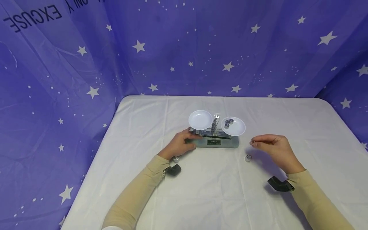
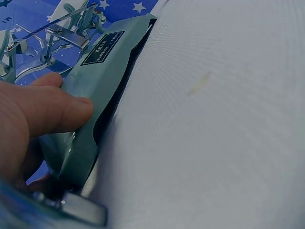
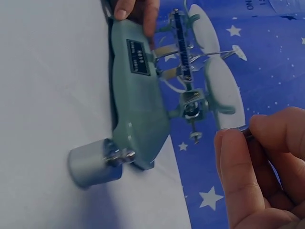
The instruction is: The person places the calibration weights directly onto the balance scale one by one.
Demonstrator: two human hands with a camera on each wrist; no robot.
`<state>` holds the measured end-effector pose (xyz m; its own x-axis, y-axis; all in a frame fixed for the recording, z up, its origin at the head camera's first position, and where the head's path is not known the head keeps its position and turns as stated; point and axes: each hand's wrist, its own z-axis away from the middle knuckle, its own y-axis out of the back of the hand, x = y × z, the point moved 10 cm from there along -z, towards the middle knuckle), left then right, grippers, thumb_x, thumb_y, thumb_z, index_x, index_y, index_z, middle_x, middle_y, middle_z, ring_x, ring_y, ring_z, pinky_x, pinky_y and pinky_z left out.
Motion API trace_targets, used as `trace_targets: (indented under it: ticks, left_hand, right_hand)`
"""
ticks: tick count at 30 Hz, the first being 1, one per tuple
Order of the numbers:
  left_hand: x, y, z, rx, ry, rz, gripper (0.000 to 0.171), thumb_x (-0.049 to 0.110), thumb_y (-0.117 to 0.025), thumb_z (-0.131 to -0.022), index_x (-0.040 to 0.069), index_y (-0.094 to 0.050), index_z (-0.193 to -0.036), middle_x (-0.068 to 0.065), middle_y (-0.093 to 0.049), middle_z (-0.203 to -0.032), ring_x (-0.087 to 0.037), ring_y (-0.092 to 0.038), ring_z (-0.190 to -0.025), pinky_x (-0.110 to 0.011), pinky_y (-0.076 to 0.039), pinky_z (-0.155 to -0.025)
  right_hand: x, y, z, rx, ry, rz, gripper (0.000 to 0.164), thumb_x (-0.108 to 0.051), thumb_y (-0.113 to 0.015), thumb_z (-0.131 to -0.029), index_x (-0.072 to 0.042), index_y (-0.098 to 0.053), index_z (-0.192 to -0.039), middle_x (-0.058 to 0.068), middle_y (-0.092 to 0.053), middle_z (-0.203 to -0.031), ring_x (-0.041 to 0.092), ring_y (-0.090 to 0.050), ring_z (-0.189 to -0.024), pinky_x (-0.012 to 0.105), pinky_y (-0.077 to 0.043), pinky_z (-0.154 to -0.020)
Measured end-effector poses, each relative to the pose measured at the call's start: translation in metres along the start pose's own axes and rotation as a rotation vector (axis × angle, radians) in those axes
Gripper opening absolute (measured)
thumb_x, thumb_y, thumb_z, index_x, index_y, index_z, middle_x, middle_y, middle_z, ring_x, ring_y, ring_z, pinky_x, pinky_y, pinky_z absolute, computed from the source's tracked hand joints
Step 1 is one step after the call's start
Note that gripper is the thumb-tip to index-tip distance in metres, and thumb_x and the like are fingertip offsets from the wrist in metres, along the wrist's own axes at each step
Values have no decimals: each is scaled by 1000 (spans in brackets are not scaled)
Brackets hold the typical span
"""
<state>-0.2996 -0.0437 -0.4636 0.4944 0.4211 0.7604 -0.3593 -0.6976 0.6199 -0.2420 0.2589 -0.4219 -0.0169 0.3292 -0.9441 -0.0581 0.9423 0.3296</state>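
A two-pan balance scale (image 1: 217,143) with a green base stands on the table. My left hand (image 1: 180,144) grips the left end of its base, the thumb (image 2: 71,112) lying along the front face. On the right white pan (image 1: 238,128) sit three small metal weights (image 1: 227,126); the left pan (image 1: 200,120) holds nothing. To the right of the scale, my right hand (image 1: 274,148) pinches a small dark metal piece (image 3: 247,133) between thumb and fingertips, mostly hidden by them. Below that hand a knobbed cylindrical weight (image 3: 93,163) stands on the table.
Another metal weight (image 1: 176,159) stands close by the left wrist, partly behind it. White cloth covers the table (image 1: 212,191). A blue curtain with stars (image 1: 184,48) hangs behind and at both sides. Black camera mounts (image 1: 280,184) jut from both wrists.
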Motion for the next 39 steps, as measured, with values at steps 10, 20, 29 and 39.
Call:
trace_targets:
  ticks: [10,20,29,39]
  left_hand:
    - [0,-1,0,2,-11,19,40,4,-71,-82,7,-75,-122,-15,-63,-140,-33,-52,-140,-47,-40,-120]
    - [0,-1,0,2,-9,19,39,4,-70,-83,7,-75,-121,-15,-63,-140,-34,-53,-140,-48,-40,-120]
    - [2,1,1,1,4,2,40,5,-71,-82,7,-75,-121,-15,-63,-140,-34,-52,-140,-49,-41,-119]
    - [3,1,1,-3,-1,19,39,4,-70,-82,6,-75,-121,-16,-62,-140,-34,-52,-140,-49,-41,-119]
  right_hand:
    - [-20,1,-8,14,-4,69,27,-15,-74,-92,1,-75,-115,-20,-77,-96,-2,-72,-94,11,-55,-84]
    - [-50,1,-23,27,95,29,20,-2,-72,-90,2,-76,-110,-17,-77,-95,-5,-70,-91,11,-56,-83]
    - [-58,-1,-34,58,104,59,23,-10,-76,-90,2,-76,-110,-21,-77,-94,-3,-71,-93,11,-56,-82]
    - [-60,-8,-45,77,92,101,26,-11,-78,-88,5,-76,-108,-25,-74,-89,-3,-68,-91,12,-56,-78]
